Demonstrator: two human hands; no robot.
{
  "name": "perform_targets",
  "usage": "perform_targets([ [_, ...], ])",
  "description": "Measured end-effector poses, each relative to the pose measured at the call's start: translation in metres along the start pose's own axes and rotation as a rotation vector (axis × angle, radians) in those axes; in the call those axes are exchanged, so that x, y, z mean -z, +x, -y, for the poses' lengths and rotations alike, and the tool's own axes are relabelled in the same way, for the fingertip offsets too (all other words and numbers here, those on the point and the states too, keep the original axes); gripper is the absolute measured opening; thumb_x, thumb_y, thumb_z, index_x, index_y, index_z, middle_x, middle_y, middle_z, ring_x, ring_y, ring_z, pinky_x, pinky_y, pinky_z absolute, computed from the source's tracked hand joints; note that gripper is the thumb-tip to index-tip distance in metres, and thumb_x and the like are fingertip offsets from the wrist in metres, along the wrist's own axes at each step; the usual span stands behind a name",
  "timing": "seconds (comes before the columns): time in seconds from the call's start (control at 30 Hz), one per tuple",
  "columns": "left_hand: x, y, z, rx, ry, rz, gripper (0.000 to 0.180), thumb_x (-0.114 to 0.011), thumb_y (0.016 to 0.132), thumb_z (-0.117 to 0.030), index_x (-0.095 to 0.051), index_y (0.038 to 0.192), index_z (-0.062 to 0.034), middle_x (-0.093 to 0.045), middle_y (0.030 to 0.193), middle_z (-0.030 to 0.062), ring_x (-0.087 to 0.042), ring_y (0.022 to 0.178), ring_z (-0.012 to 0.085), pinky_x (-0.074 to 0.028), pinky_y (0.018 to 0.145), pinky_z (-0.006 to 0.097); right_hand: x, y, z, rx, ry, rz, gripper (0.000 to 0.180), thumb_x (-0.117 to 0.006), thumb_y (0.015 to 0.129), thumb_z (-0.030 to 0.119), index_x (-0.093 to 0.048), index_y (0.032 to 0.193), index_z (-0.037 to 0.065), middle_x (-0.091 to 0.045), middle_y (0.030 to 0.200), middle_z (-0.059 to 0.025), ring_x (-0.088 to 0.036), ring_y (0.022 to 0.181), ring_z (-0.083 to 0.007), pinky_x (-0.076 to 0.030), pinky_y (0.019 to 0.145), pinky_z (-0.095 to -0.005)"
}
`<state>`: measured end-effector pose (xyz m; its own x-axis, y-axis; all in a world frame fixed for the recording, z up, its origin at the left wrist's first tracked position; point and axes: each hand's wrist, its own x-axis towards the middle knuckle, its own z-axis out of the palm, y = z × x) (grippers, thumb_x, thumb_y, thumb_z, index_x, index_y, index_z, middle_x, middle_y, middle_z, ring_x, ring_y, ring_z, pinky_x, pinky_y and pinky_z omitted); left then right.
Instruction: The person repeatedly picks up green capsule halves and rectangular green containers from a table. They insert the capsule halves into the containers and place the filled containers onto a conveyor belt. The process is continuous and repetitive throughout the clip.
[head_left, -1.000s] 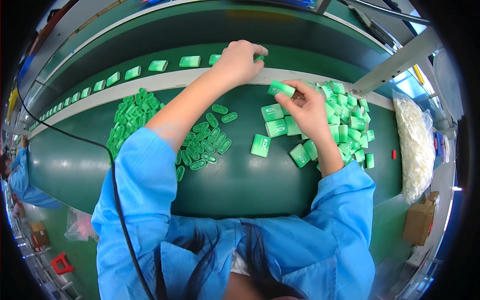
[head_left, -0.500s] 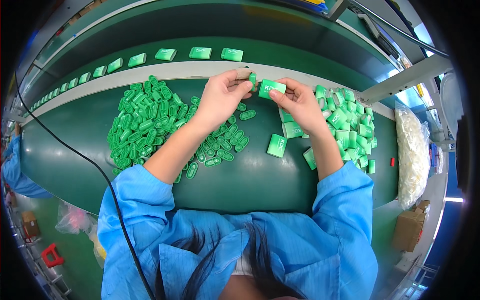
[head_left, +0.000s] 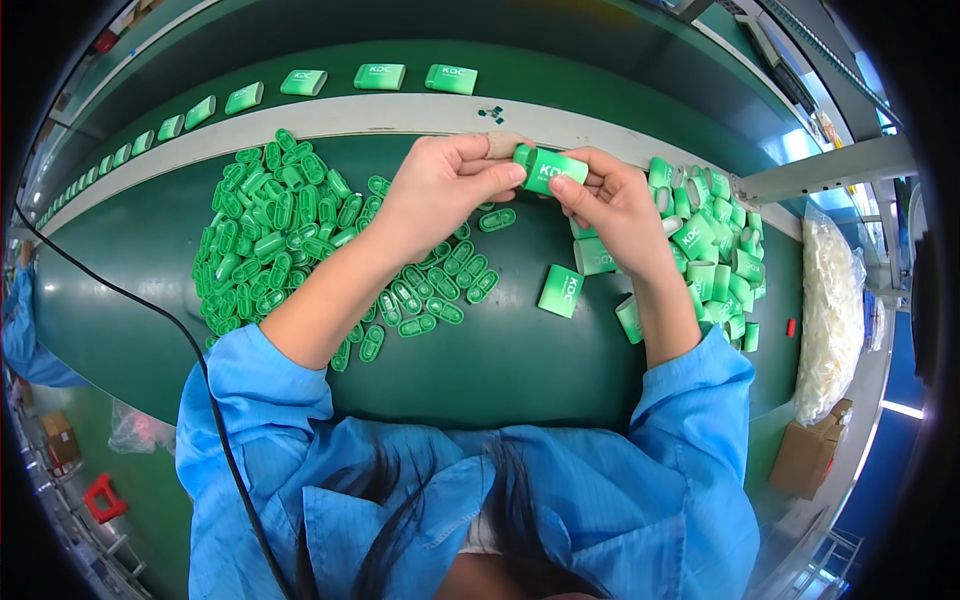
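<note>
Green rectangular case (head_left: 553,170) sits clamped between the fingers of left hand (head_left: 440,190) and right hand (head_left: 612,205), raised above the tabletop (head_left: 500,350) for fitting.

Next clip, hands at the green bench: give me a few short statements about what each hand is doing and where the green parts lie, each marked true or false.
1. Both hands hold one green rectangular plastic case between them. True.
2. The left hand rests flat on the dark green bench top. False: it is raised, fingertips pinching the case's left end.
3. The heap of small green oval plastic caps lies on the person's left. True.
4. The pile of green rectangular cases lies beside the right hand. True.
5. The upper green belt is bare. False: a row of green cases lies along it.
</note>
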<state>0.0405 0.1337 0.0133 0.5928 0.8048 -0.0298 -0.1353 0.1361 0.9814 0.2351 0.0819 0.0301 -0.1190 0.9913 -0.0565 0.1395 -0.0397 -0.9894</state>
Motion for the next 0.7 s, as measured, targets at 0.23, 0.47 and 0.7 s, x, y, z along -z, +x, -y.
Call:
perform_targets([
  [0.23,-0.006,-0.005,-0.003,-0.06,0.221,-0.055,0.032,-0.062,0.087,-0.009,-0.058,0.116,0.0032,-0.066,0.102,0.0087,-0.062,0.092,0.0121,-0.051,0.081,0.023,0.001,0.0,-0.01,-0.004,0.049,0.032,0.019,-0.062,0.087,0.01,-0.058,0.102,-0.001,-0.061,0.082,-0.0015,-0.054,0.07,-0.0054,-0.046,0.06,-0.0204],
  [0.47,-0.011,-0.012,-0.002,-0.184,0.433,-0.141,0.029,-0.064,0.085,-0.006,-0.061,0.113,0.0034,-0.067,0.099,0.0109,-0.064,0.089,0.0128,-0.052,0.08,0.025,-0.006,-0.004,-0.011,0.116,-0.013,-0.051,0.025,-0.065,0.084,0.006,-0.058,0.108,-0.002,-0.063,0.092,-0.005,-0.058,0.077,-0.0077,-0.049,0.063,-0.022],
  [0.7,-0.01,-0.01,0.003,-0.25,0.375,-0.129,0.034,-0.063,0.085,-0.007,-0.058,0.117,0.0033,-0.068,0.096,0.0101,-0.065,0.087,0.0135,-0.053,0.079,0.026,-0.005,-0.004,-0.014,0.166,-0.047,-0.07,0.029,-0.066,0.084,0.007,-0.057,0.11,-0.003,-0.063,0.094,-0.0064,-0.06,0.077,-0.0091,-0.05,0.062,-0.0224],
])
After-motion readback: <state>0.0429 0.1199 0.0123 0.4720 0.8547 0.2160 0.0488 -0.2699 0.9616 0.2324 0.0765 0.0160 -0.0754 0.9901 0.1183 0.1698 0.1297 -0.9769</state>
